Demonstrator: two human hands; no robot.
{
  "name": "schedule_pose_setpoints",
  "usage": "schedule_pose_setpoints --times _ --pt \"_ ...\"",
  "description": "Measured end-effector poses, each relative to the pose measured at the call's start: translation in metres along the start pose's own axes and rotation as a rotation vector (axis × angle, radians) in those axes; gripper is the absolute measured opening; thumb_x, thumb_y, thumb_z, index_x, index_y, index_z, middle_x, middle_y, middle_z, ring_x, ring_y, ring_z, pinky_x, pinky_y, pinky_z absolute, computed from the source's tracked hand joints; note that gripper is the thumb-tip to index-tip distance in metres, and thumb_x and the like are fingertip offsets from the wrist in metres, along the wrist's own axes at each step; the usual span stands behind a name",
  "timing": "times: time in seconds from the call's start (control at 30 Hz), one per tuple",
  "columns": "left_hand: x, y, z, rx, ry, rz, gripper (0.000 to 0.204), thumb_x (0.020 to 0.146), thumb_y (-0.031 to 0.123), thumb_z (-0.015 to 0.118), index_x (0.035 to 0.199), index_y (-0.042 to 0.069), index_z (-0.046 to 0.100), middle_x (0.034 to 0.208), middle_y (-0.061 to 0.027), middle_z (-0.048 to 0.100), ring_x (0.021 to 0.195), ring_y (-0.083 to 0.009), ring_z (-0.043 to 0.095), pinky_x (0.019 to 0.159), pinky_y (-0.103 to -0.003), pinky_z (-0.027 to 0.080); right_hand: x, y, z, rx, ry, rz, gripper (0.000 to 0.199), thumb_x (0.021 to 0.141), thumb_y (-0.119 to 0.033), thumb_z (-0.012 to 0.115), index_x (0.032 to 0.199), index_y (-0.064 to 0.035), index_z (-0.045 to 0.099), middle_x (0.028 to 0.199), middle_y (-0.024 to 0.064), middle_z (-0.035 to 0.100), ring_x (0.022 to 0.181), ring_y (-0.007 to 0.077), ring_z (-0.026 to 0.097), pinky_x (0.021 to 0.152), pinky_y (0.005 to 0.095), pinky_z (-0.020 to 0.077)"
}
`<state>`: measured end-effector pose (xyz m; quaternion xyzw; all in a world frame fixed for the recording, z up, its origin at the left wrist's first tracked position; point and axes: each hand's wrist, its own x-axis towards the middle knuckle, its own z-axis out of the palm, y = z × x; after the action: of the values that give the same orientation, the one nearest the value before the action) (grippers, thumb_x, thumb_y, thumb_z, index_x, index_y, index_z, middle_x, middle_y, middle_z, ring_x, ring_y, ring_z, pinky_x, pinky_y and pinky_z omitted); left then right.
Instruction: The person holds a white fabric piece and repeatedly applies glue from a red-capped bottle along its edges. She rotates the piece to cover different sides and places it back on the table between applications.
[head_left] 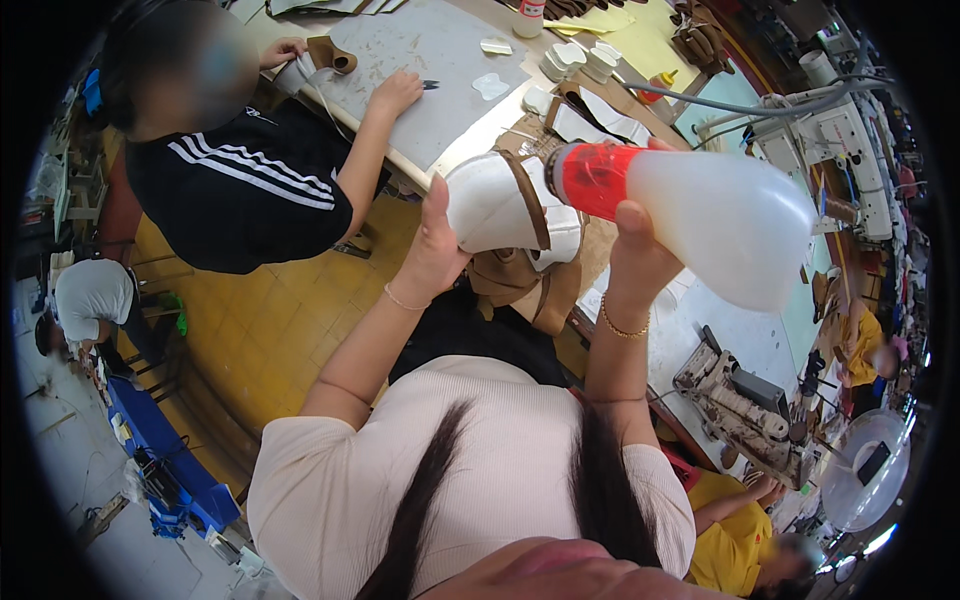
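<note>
Holding a plastic bottle (730, 225) in your right hand (645, 240), its dark end toward the white piece (488, 205) in your left hand (432, 245).
Both your forearms angle up before your chest, elbows bent. Your left thumb stands upright at the piece's edge; the other fingers are mostly hidden, so you cannot tell their spread. Your right thumb presses near the bottle's red band (598, 180), gripping it against fingers largely hidden behind. The bottle lies nearly level, smooth and cloudy, bulging toward its base; whether it touches the piece is unclear. The piece is curved and smooth, edged by a brown strip (530, 205), with limp brown material (508, 280) beneath.
</note>
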<state>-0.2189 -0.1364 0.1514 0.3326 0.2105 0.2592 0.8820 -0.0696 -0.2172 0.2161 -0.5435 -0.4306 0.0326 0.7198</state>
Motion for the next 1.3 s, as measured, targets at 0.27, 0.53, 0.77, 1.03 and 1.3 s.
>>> schedule_pose_setpoints --times 0.27,0.53,0.77,1.03,1.3 --pt "-0.014 -0.013 -0.026 0.509 -0.302 0.394 0.079 0.076 0.049 0.066 0.131 0.001 0.037 0.127 -0.0100 0.048 0.118 -0.0196 0.044 0.099 -0.033 0.033 0.006 0.014 -0.009 -0.357 0.003 -0.028 0.034 0.071 -0.022 0.077 0.093 -0.0007 0.063 0.096 0.0089 0.063 0.090 0.0187 0.058 0.079 0.0330 0.0484" --pt "-0.006 -0.009 -0.028 0.545 -0.299 0.492 0.089 0.071 0.058 0.065 0.130 -0.002 0.037 0.127 -0.0091 0.047 0.118 -0.0190 0.044 0.098 -0.033 0.035 0.012 0.019 -0.005 -0.170 0.042 -0.037 0.041 0.070 -0.024 0.078 0.097 0.0016 0.058 0.092 0.0104 0.061 0.090 0.0190 0.058 0.075 0.0304 0.0497" --pt "-0.002 -0.012 -0.015 0.507 -0.164 0.445 0.090 0.074 0.064 0.057 0.131 -0.002 0.035 0.127 -0.0113 0.045 0.118 -0.0191 0.043 0.098 -0.033 0.034 -0.002 0.018 -0.003 -0.226 -0.127 -0.226 0.056 0.077 -0.040 0.069 0.109 0.0017 0.051 0.098 0.0158 0.059 0.091 0.0226 0.059 0.078 0.0342 0.0511" --pt "0.005 0.004 -0.015 0.446 -0.165 0.119 0.099 0.077 0.077 0.018 0.134 -0.002 0.031 0.131 -0.0112 0.043 0.122 -0.0180 0.039 0.101 -0.031 0.030 0.006 0.026 0.007 -0.163 0.079 0.090 0.034 0.066 -0.022 0.081 0.090 -0.0036 0.065 0.086 0.0042 0.064 0.077 0.0151 0.060 0.072 0.0292 0.0488" --pt "0.011 0.005 -0.029 1.148 -0.308 0.272 0.088 0.078 0.076 0.006 0.079 -0.005 0.039 0.067 -0.0177 0.035 0.065 -0.0332 0.033 0.060 -0.040 0.032 -0.021 0.045 0.014 0.031 -0.282 0.056 0.044 0.072 -0.022 0.075 0.105 -0.0006 0.056 0.102 0.0111 0.060 0.093 0.0203 0.059 0.084 0.0361 0.0477"
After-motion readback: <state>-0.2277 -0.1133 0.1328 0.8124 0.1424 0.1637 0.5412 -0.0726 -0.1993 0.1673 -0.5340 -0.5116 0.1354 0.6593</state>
